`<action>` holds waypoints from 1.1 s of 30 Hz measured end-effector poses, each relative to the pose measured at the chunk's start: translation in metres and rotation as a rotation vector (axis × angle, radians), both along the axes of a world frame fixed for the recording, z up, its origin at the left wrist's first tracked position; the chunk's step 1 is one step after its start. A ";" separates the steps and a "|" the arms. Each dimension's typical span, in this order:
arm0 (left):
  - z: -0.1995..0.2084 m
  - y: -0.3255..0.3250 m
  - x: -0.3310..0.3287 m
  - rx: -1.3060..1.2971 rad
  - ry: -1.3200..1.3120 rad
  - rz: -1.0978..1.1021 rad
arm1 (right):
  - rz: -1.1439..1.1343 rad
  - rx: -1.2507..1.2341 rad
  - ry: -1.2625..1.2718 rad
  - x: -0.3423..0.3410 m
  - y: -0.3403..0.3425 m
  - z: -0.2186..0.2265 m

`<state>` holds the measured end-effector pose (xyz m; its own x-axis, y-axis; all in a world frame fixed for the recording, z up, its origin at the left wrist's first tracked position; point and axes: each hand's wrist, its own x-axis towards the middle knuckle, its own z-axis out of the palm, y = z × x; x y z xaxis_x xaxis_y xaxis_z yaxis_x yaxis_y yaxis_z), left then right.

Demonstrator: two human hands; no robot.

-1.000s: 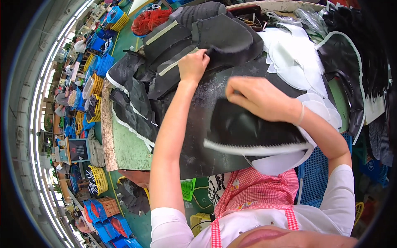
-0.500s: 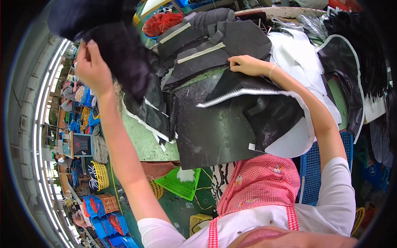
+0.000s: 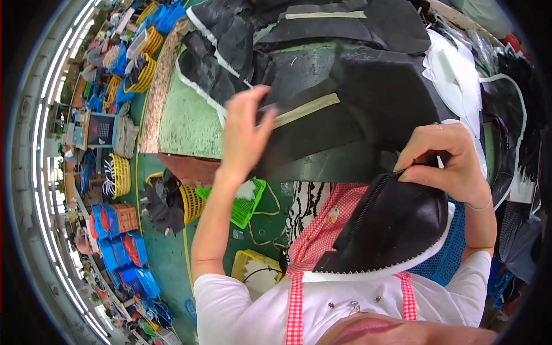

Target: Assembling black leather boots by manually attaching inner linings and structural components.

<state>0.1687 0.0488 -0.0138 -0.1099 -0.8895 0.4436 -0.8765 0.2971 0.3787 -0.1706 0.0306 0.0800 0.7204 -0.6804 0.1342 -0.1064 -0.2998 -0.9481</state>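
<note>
Your right hand [image 3: 443, 158] is pinching one black piece [image 3: 397, 230] at its upper corner, and this piece hangs before your body, at the near side of the worktop [image 3: 190, 123]. Its long axis goes slantwise, rising from lower left toward the right; the narrow tip points to lower left, and the white toothed edge faces you. Your left hand [image 3: 244, 138] has its fingers spread and grasps nothing; whether it touches the dark panel [image 3: 316, 138] beside it, I cannot tell. I count two pale strips [image 3: 307, 111], one on this panel, one farther away. Below, one green basket [image 3: 241, 214] and one yellow container [image 3: 237, 264] each hold white material.
</note>
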 end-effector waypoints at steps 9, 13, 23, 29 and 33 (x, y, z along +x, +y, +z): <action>-0.025 0.021 0.028 0.447 0.180 0.339 | -0.009 0.030 0.072 0.043 0.014 0.004; -0.031 0.028 0.024 0.330 0.327 0.253 | 0.011 0.051 0.097 0.051 0.015 0.007; 0.058 0.051 -0.030 0.514 1.128 -0.198 | -0.022 -0.124 -0.036 0.082 0.010 0.015; 0.067 0.049 -0.036 0.582 1.220 -0.312 | -0.075 -0.293 -0.015 0.082 0.002 0.017; 0.076 0.046 -0.032 0.677 1.067 -0.264 | -0.083 -0.203 -0.054 0.081 0.002 0.013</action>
